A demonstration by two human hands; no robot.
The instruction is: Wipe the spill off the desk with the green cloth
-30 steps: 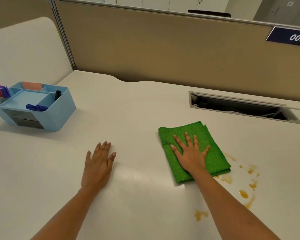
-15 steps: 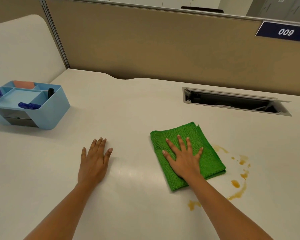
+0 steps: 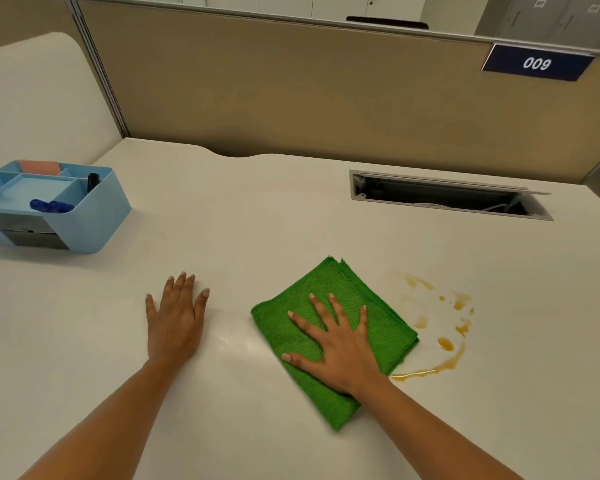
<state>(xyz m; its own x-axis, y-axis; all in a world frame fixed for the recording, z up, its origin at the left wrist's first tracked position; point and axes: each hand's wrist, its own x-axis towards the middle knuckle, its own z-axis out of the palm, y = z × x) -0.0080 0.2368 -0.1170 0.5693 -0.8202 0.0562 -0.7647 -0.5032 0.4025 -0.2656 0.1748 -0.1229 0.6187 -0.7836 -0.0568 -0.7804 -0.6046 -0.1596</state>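
Note:
A folded green cloth (image 3: 357, 296) lies on the white desk (image 3: 257, 220), right of centre. My right hand (image 3: 336, 351) presses flat on it, palm down with the fingers spread. The amber spill (image 3: 444, 342) sits just right of the cloth as scattered drops and a thin streak (image 3: 426, 372) that curves in to the cloth's near right corner. My left hand (image 3: 175, 323) rests flat on the bare desk to the left of the cloth, holding nothing.
A light blue desk organiser (image 3: 84, 220) with pens stands at the far left. An open cable slot (image 3: 447, 195) is set into the desk at the back right. A beige partition (image 3: 291, 91) closes off the back.
My right hand has slid the cloth a little left and towards me and turned it slightly. A thin amber streak now trails from its near right corner. My left hand has stayed in place.

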